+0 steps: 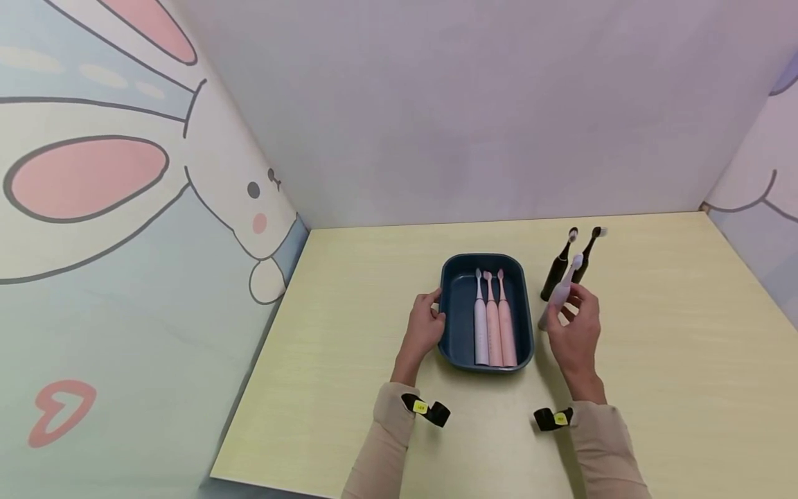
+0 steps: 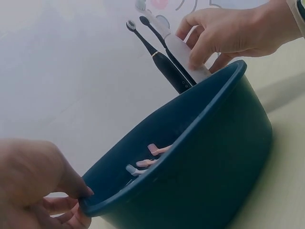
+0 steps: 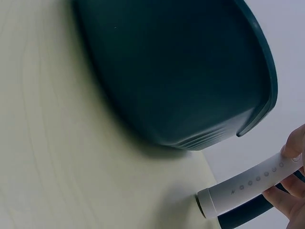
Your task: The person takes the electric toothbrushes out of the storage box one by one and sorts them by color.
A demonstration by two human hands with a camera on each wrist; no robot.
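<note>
My left hand (image 1: 425, 324) pinches the left rim of a dark blue-green plastic bin (image 1: 458, 326), thumb inside and fingers under the rim outside. Inside the bin lie a white electric toothbrush (image 1: 481, 333) and two pink electric toothbrushes (image 1: 493, 333), side by side with heads toward the back. To the right of the bin, my right hand (image 1: 576, 333) holds another white electric toothbrush (image 1: 559, 296) between thumb and fingers, brush head up. Its base shows close over the table in the right wrist view. Two black electric toothbrushes (image 1: 555, 277) stand upright just behind it.
The pale wooden table (image 1: 349, 298) ends at a plain lilac wall (image 1: 467, 125) behind. A side wall with a cartoon rabbit (image 1: 231, 187) borders the left, and another painted wall (image 1: 748, 180) the right. Black straps (image 1: 430, 410) circle both wrists.
</note>
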